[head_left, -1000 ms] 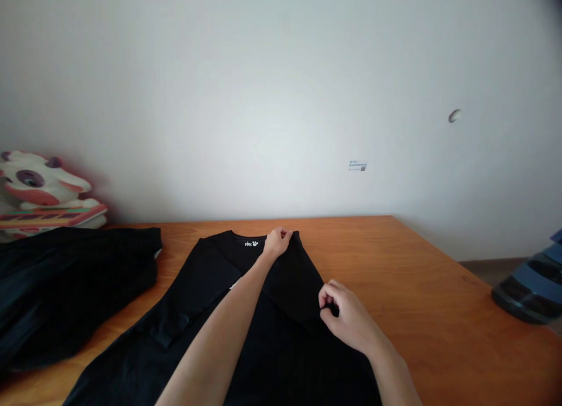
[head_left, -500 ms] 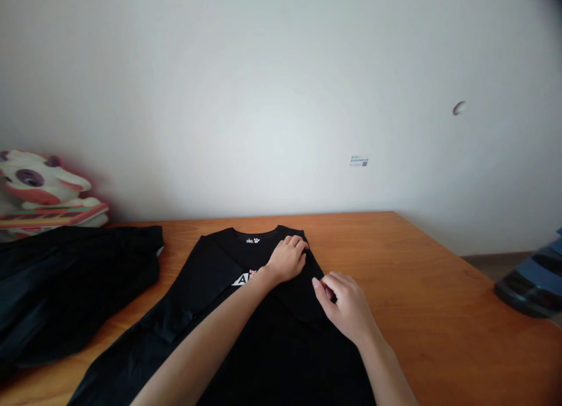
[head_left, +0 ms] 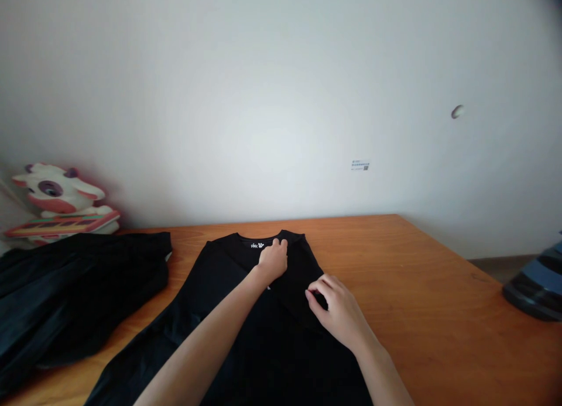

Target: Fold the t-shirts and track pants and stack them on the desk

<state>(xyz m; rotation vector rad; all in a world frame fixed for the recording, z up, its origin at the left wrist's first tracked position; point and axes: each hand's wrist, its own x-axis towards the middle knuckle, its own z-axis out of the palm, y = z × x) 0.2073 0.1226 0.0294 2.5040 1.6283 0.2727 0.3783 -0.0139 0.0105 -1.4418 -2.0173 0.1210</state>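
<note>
1. At far left, a white and pink plush cow toy [head_left: 57, 198] sits against the pale wall [head_left: 281, 90], at the back edge of the orange-brown wooden table [head_left: 417, 300].
2. Just in front of the toy, a crumpled heap of black cloth [head_left: 74, 295] lies on the table's left side, apart from the shirt.
3. At centre, a black cotton T-shirt with a small white neck label [head_left: 215, 300] lies flat on the table, its long axis running from the near edge away toward the wall, collar pointing at the wall and hem out of view at the bottom.
4. The left hand [head_left: 273, 260] reaches along the shirt and rests just below the collar, fingers curled down onto the fabric; whether it grips any cloth cannot be told.
5. Just right and nearer, the right hand [head_left: 336, 309] pinches a fold of the shirt's right edge between thumb and fingertips.
6. At far right, a blue and black striped object [head_left: 533, 286] is cut off by the frame, off the table.
</note>
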